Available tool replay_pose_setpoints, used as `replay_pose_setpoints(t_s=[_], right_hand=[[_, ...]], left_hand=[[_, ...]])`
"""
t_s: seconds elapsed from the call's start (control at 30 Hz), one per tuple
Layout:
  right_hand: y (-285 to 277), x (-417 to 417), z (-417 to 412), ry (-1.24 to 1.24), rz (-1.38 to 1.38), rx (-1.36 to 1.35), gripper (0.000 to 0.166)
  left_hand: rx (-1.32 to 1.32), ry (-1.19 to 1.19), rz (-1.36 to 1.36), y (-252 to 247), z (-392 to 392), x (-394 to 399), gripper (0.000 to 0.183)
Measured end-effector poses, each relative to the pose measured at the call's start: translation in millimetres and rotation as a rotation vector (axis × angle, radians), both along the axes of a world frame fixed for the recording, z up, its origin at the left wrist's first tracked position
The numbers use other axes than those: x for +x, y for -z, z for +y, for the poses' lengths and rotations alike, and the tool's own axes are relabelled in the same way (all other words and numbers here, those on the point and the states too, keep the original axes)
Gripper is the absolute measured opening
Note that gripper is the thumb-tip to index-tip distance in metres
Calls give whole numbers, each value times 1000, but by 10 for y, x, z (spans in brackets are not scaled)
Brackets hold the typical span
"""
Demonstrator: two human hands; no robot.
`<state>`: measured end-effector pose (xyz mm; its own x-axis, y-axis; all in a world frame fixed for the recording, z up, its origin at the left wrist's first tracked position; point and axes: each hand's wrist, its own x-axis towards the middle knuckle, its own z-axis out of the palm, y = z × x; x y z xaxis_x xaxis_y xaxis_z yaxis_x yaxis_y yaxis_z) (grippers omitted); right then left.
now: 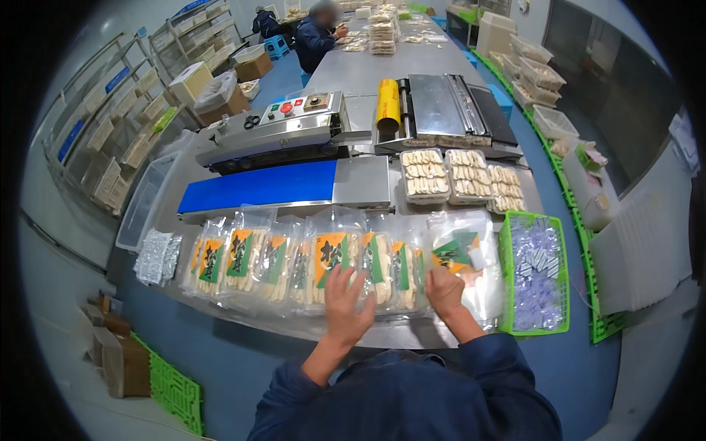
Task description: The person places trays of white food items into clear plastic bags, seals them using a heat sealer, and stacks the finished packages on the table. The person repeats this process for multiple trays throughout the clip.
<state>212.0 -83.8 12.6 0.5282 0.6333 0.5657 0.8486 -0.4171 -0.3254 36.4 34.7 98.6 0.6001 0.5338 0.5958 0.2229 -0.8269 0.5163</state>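
Observation:
Before me, a row of clear plastic bags (pixel 270 264) with orange-and-green labels holds pale dried slices that look like mushroom. My left hand (pixel 348 306) has its fingers apart over the lower part of a filled bag (pixel 331 253) near the middle. My right hand (pixel 444 292) is curled beside the row's right end, at the left edge of a flatter labelled bag (pixel 460 229); what its fingers may enclose is hidden. A small white packet (pixel 475 259) shows on that flatter bag. To its right stands a green plastic basket (pixel 506 275) of small clear and purplish packets (pixel 535 292).
Behind the bags lie a band sealer (pixel 265 135) with a blue conveyor belt (pixel 259 187), and a film wrapper (pixel 441 105) with a yellow roll (pixel 388 105). Trays of slices (pixel 424 176) sit right of the belt. Silver packets (pixel 154 256) lie left. A co-worker (pixel 317 36) sits farther back.

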Motion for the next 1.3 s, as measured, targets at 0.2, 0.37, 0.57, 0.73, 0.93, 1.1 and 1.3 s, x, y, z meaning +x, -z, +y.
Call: replay_pose_setpoints(t_s=[0.2, 0.37, 0.57, 0.73, 0.93, 1.1, 1.3], right_hand=[[-931, -338, 97, -481, -268, 51, 7], [-1006, -216, -7, -741, -363, 161, 6], [-447, 1384, 170, -157, 326, 236, 10], [-56, 3206, 108, 267, 320, 168, 21], [535, 4085, 271, 328, 639, -86, 21], [-80, 3792, 389, -28, 982, 305, 17], [-1296, 2711, 473, -131, 505, 497, 15]], left_hand=[[166, -96, 33, -189, -55, 417, 29], [-156, -158, 45, 12, 197, 150, 18], [-343, -386, -133, 59, 294, -234, 16], [-152, -585, -288, 54, 413, -557, 19], [-405, -737, -228, 285, 334, -564, 19], [-355, -859, -146, 232, 322, -571, 16], [-155, -868, -109, -100, 353, -575, 12]])
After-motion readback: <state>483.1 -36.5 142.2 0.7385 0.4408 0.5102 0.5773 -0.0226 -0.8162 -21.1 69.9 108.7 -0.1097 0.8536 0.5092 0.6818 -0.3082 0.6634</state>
